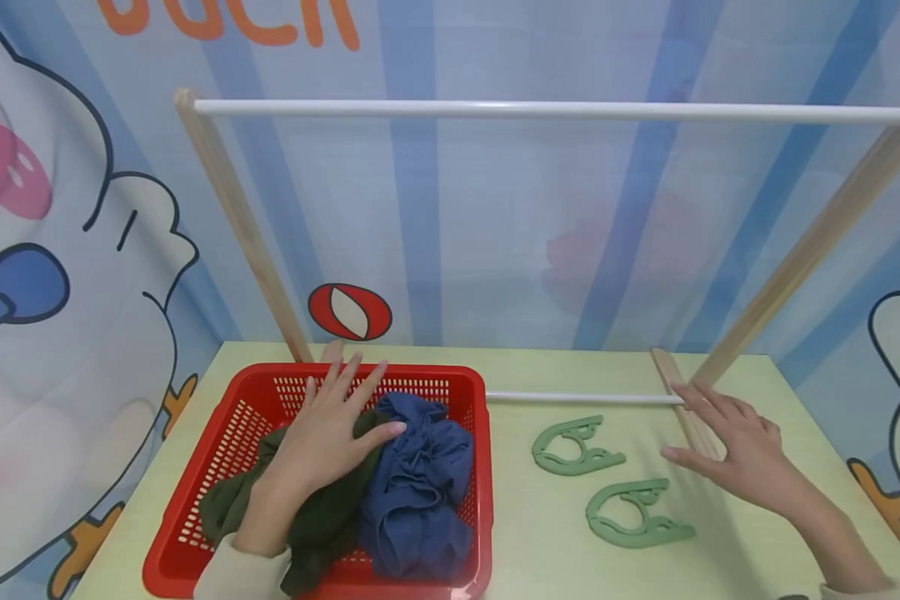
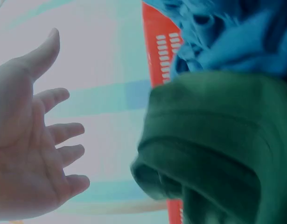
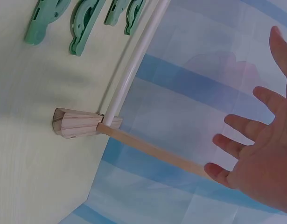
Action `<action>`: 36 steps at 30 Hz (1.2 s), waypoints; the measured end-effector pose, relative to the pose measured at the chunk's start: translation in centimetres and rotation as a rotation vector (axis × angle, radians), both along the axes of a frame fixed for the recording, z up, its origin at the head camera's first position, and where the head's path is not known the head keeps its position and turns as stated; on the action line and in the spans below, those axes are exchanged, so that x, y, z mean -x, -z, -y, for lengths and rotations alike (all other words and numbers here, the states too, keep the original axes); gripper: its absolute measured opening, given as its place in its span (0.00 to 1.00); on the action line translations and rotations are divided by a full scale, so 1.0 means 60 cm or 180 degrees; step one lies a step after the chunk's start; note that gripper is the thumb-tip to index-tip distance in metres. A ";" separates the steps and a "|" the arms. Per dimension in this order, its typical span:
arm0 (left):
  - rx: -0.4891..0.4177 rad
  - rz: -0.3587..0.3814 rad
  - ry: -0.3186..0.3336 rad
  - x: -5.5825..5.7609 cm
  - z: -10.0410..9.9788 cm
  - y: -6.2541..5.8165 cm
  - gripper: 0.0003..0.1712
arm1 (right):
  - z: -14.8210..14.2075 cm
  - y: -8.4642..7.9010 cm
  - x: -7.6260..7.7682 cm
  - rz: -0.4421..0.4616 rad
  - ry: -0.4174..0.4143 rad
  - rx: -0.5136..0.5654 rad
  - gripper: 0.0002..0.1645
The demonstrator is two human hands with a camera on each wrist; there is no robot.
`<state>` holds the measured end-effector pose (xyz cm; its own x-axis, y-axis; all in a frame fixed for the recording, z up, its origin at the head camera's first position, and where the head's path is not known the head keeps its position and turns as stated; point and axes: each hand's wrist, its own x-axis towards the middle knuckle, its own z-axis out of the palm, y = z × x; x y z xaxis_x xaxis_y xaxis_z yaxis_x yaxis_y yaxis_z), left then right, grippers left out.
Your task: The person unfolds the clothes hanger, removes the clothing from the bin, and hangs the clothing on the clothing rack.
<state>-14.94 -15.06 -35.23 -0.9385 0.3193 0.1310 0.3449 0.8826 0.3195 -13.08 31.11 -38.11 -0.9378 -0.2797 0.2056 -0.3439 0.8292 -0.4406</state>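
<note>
Above the red plastic basket (image 1: 482, 467), my left hand (image 1: 322, 442) hovers with its fingers spread and nothing in them. Inside lie a dark green garment (image 1: 330, 517) on the left and a crumpled blue garment (image 1: 416, 492) on the right. The left wrist view shows that hand (image 2: 31, 140) apart from the green cloth (image 2: 204, 140). My right hand (image 1: 750, 450), fingers apart and holding nothing, is over the table at the right, near the rack's wooden foot. Two green folding hangers (image 1: 577, 454) lie left of it, the nearer one (image 1: 637, 521) closer to me.
A wooden rack with a white top rod (image 1: 555, 110) stands on the pale table (image 1: 540, 558). Its lower white rod (image 1: 585, 398) runs behind the hangers, and its right post (image 1: 810, 250) leans outward. A printed curtain (image 1: 495, 225) hangs behind.
</note>
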 end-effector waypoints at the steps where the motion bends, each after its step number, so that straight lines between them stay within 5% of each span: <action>1: -0.0028 0.0010 0.0023 0.000 -0.005 -0.002 0.46 | -0.002 0.000 -0.002 0.0027 -0.0016 0.0052 0.48; 8: -0.0164 0.0127 0.0187 0.007 -0.046 -0.020 0.45 | -0.014 -0.001 -0.009 0.0301 -0.0225 0.0464 0.44; 17: -0.0445 0.0339 0.0542 0.017 -0.104 -0.026 0.41 | -0.026 0.007 -0.012 0.0588 -0.0244 0.0436 0.41; 25: -0.1111 0.0212 0.0770 0.024 -0.154 -0.012 0.35 | -0.031 0.016 -0.018 0.0621 -0.0249 0.0412 0.40; 36: -0.1759 0.0430 0.1047 0.024 -0.213 0.023 0.34 | -0.031 0.027 -0.020 0.0683 -0.0245 0.0440 0.40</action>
<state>-16.36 -2.28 -36.60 -0.8231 0.5119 0.2459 0.4938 0.4313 0.7550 -11.91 32.99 -39.71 -0.9411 -0.3352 0.0456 -0.2903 0.7311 -0.6175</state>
